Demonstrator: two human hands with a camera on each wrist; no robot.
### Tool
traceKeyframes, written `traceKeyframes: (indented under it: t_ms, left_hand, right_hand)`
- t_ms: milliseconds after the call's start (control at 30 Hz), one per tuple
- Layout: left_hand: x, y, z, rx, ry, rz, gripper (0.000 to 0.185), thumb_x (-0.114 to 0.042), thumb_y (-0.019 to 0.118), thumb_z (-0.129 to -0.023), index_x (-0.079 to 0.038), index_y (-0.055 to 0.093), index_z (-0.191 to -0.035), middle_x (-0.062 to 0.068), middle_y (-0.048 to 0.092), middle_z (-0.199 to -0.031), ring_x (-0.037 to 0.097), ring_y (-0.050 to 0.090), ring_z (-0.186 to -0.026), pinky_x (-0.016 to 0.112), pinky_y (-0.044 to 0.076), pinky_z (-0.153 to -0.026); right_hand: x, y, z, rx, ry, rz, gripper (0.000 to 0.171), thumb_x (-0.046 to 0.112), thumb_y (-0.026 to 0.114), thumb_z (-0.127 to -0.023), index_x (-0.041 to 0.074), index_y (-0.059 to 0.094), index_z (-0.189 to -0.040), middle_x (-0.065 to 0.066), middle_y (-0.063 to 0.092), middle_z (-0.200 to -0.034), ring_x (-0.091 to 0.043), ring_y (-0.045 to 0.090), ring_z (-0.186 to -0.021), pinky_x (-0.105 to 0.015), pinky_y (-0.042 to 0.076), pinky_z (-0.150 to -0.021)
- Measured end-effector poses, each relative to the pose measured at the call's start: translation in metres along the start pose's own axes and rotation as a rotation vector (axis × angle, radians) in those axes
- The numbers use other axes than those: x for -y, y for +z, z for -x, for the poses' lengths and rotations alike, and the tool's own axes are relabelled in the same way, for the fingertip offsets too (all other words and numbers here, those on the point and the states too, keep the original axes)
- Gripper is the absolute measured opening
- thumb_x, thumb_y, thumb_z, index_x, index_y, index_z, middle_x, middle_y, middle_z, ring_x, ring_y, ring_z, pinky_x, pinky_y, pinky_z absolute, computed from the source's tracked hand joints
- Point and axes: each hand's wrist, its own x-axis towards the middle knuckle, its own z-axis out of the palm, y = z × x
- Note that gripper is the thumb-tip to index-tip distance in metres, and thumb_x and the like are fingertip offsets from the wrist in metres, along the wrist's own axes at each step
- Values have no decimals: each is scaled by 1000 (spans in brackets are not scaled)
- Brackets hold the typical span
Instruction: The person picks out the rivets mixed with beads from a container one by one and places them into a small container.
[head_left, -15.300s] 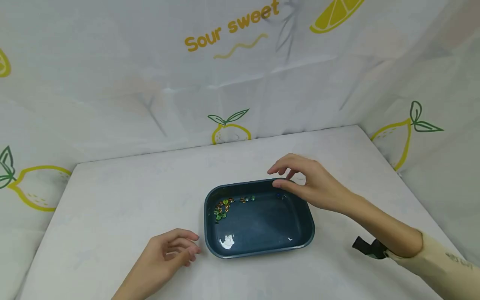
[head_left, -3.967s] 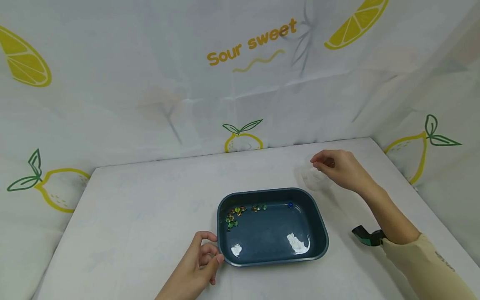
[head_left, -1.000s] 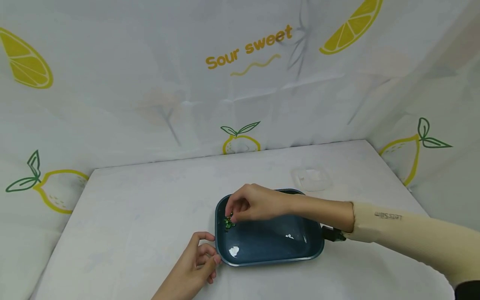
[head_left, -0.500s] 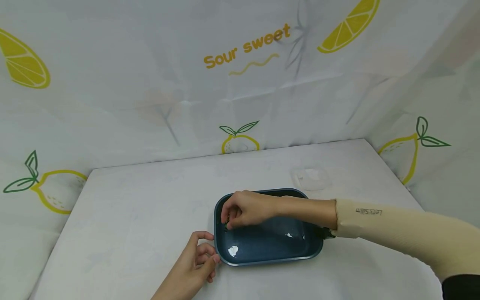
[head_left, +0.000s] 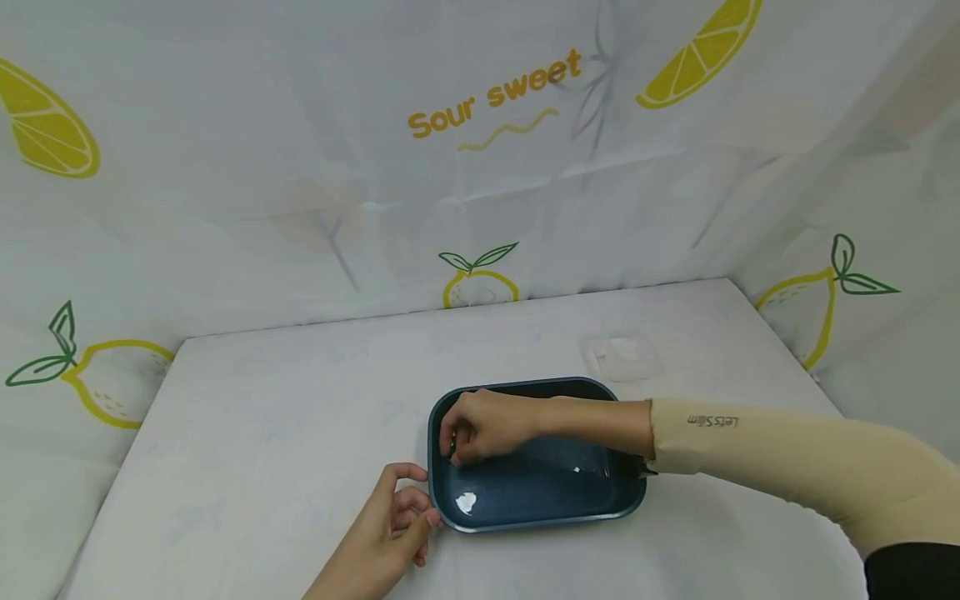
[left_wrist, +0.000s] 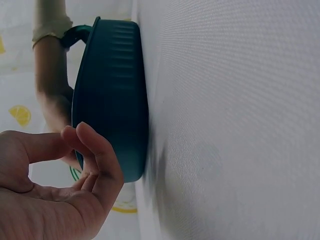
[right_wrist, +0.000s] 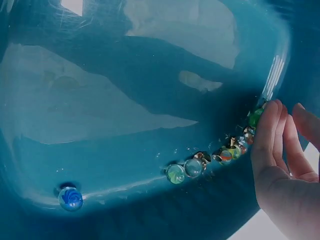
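A dark teal rectangular tray [head_left: 540, 523] stands on the white table. Inside it, glass marbles [right_wrist: 176, 173] with coloured swirls lie in a row along one wall and round the corner, seen in the right wrist view. One blue marble [right_wrist: 70, 198] sits apart. My right hand [head_left: 487, 423] reaches into the tray's left end, thumb and fingers down by a green marble [right_wrist: 256, 117]; whether they pinch one is hidden. My left hand [head_left: 386, 525] is loosely bent at the tray's near left corner, fingertips at its outer wall.
Behind the tray's right end lies a clear plastic container [head_left: 621, 357]. White cloth walls [head_left: 300, 167] with lemon prints rise behind and beside the table [head_left: 262, 417]. My right forearm crosses over the tray's right side.
Over the last second my right hand has moved slightly toward the tray's near left, covering the marbles there. Earlier it was over the clear container. The left hand stays at the corner.
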Motion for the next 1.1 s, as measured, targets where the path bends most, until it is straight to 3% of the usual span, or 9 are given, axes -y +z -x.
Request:
traceKeyframes:
  t_ms: [400, 667, 1100]
  left_hand:
    - [0, 0, 0, -1, -9, 1, 48, -7, 59, -108, -3, 30, -146, 12, 65, -103, 12, 60, -68, 26, 53, -63]
    - [0, 0, 0, -2, -7, -8, 47, -8, 60, -108, -3, 31, -146, 12, 65, -103, 12, 60, -67, 25, 51, -61]
    - [0, 0, 0, 5, 10, -4, 47, -9, 60, -109, -3, 31, -145, 12, 65, -103, 10, 59, -66, 24, 50, -61]
  right_hand:
    - [-3, 7, -3, -20, -4, 36, 13, 0, 74, -98, 2, 78, -110, -7, 81, -85, 4, 60, -66, -12, 49, -64]
    - [1, 11, -2, -69, -13, 137, 13, 2, 78, -96, 3, 81, -108, -3, 81, -86, 7, 61, -67, -12, 52, -66]
    - [0, 16, -2, -108, -3, 148, 14, 0, 79, -94, 4, 82, -107, -4, 83, -89, 8, 66, -71, -11, 54, -67]
